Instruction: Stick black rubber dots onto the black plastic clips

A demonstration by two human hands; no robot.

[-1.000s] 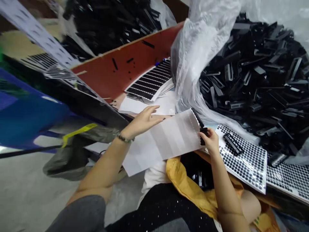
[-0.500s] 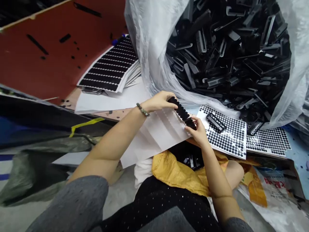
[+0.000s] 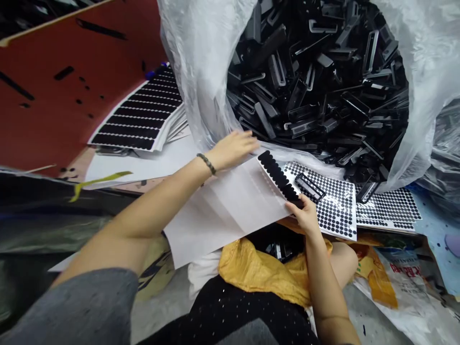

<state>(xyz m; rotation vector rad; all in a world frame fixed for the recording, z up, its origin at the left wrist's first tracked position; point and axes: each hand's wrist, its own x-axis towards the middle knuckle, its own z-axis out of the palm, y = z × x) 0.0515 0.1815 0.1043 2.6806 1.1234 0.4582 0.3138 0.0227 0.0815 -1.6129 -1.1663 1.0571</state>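
A clear plastic bag point(image 3: 201, 62) fills the top of the view, heaped with black plastic clips point(image 3: 316, 81), and a red board point(image 3: 61, 105) runs off to its left. Near that board's lower edge sits a fanned stack of pad sheets point(image 3: 143, 115). Just below the bag's mouth lies a dotted sheet of black pads point(image 3: 328, 201), with one black clip point(image 3: 309, 187) resting on it.

A wide white paper sheet point(image 3: 223, 211) slants across the person's lap, over a yellow cloth point(image 3: 258, 273). Along its right edge lies a strip of black rounded pads point(image 3: 278, 175) – its lower end is pinched by the right hand point(image 3: 305, 213), fingers closed on it. The left hand point(image 3: 233, 149), slightly blurred, is open with fingers spread – it holds nothing and is near the strip's upper end, not touching it.
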